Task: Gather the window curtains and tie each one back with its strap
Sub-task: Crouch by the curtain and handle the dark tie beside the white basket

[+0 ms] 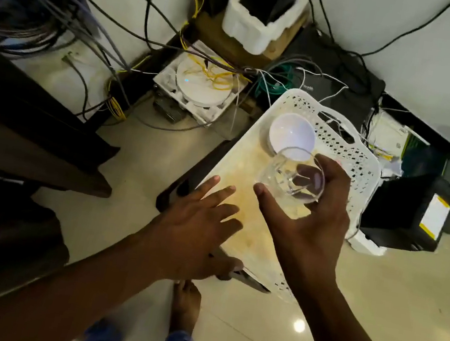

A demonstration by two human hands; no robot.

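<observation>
A: What are the hands doing?
B: The left hand lies flat, fingers spread, on a white tray. Just beside it, the right hand curls around a clear glass.
A: And beyond them?
B: A white bowl sits just past the glass. Curtains or straps: none visible.
</observation>
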